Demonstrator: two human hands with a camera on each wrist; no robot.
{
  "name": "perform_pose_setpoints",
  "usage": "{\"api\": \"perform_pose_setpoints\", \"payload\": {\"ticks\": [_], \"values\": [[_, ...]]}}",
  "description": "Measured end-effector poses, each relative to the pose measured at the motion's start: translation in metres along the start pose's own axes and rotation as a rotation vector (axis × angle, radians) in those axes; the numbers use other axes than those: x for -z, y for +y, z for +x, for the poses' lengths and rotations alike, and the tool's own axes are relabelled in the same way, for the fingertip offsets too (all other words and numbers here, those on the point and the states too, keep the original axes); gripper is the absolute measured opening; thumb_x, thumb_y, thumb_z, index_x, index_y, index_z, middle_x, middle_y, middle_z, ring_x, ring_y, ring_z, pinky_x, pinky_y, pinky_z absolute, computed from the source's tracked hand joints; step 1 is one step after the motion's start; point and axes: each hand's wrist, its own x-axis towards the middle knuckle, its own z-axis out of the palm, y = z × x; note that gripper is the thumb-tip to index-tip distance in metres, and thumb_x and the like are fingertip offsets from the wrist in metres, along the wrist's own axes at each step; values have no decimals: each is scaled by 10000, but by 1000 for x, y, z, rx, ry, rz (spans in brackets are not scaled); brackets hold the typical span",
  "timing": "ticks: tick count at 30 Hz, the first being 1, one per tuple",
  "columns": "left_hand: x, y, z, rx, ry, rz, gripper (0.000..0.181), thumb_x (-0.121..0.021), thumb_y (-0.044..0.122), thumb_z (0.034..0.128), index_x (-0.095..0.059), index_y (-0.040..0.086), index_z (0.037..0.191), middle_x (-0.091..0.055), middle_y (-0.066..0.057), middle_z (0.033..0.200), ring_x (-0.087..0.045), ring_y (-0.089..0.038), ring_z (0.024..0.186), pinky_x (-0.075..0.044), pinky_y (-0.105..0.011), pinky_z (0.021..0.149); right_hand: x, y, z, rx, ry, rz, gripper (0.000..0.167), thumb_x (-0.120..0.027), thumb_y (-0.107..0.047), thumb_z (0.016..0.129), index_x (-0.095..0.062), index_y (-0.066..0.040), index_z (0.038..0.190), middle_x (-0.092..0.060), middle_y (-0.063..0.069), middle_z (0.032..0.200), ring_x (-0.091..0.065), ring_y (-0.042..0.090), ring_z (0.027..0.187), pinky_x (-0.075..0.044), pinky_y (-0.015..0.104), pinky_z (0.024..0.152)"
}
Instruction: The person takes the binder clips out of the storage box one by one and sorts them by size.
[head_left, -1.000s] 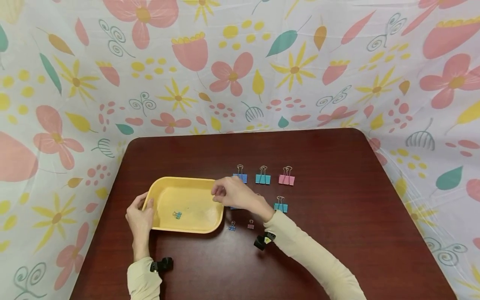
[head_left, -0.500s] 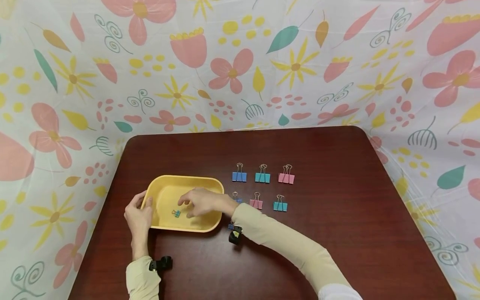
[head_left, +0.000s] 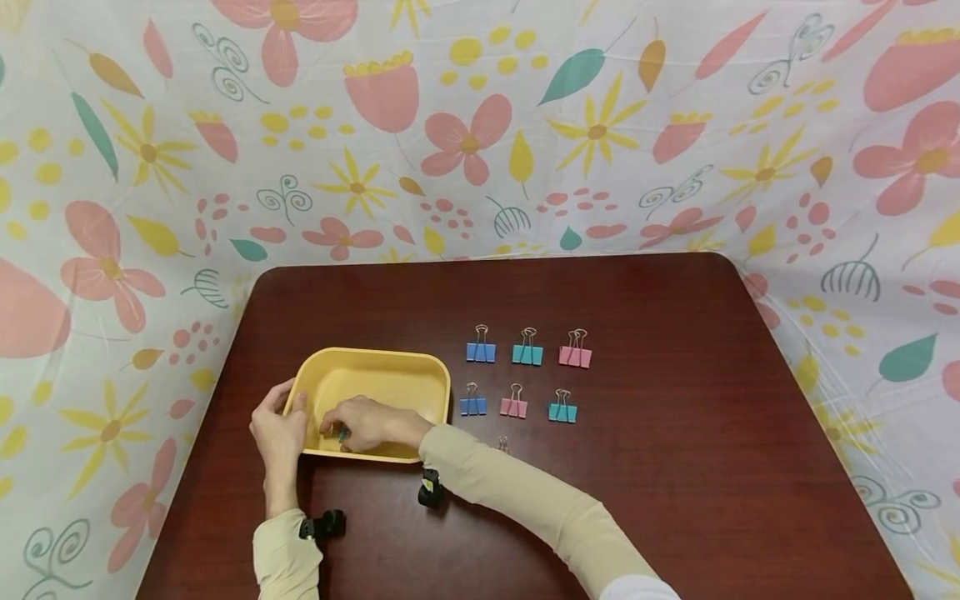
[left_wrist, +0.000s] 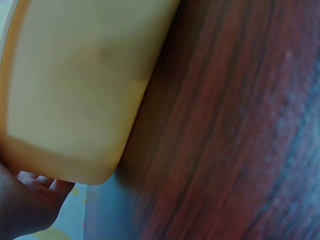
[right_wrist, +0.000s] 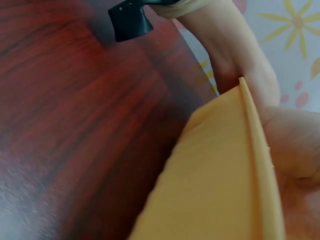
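My left hand [head_left: 279,429] grips the left end of a yellow plastic tray [head_left: 390,377], thumb over the rim. In the left wrist view that hand [left_wrist: 32,202] shows at the tray's lower corner. My right hand [head_left: 366,423] reaches down inside the tray, its fingers curled and pinching a small teal binder clip [head_left: 343,434]. The fingers partly cover the clip. The right wrist view has the tray's outer wall [right_wrist: 210,175] across the front, with part of my right hand [right_wrist: 300,145] behind the rim; the clip is hidden there.
Right of the tray, binder clips stand in rows: blue [head_left: 481,352], teal [head_left: 528,354] and pink [head_left: 575,357] at the back, then smaller blue [head_left: 473,406], pink [head_left: 513,407] and teal [head_left: 562,412] ones. Small clip handles [head_left: 503,444] show past my right sleeve [head_left: 510,483].
My right hand has moved left and down from the tray's right rim to the small teal clip and closed its fingers on it. My left hand stays on the tray.
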Motion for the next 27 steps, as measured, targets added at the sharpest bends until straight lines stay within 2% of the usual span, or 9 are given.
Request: {"api": "perform_pose_setpoints", "payload": {"ticks": [5,8,12,15,18,27], "values": [[-1,0,0,-13,16,-17,261,-667,93,958,-737,76,1209,-744,-182,1166,-636,-309,1189,-385,-168,843,-8,4,-2,16,29,67,192,-724,-84,899,-774,-197,1046,-747,-127,949,-618,-53,834,-419,78,763],[-2,-1,0,-3,18,-13,263,-666,90,956,-740,85,1209,-747,-176,1160,-639,-294,1178,-391,-155,830,-10,9,-6,17,65,110,107,-742,-113,905,-790,-200,944,-750,-140,866,-608,-86,756,-416,63,729],[-1,-1,0,6,15,-7,271,-661,106,963,-738,99,1223,-749,-169,1162,-658,-286,1113,-398,-85,731,-8,15,-14,10,120,163,63,-782,-156,894,-801,-204,859,-755,-143,795,-597,-121,678,-434,53,700],[-1,-1,-1,6,7,-5,277,-657,124,971,-732,99,1236,-744,-174,1174,-660,-288,1099,-396,-64,699,-4,20,-21,3,148,191,56,-790,-177,892,-808,-202,844,-762,-141,779,-604,-132,664,-442,52,710],[-1,-1,-1,6,6,-8,278,-659,126,971,-730,92,1238,-739,-184,1180,-652,-299,1122,-392,-79,719,2,21,-28,-16,170,200,45,-793,-197,892,-813,-205,852,-765,-143,779,-607,-141,669,-436,49,720],[-1,-2,-1,-1,6,-2,284,-657,123,970,-727,97,1244,-743,-172,1177,-654,-295,1116,-383,-50,691,20,33,-46,-53,247,261,48,-778,-179,905,-824,-170,915,-788,-83,836,-604,-125,669,-439,70,714]]}}
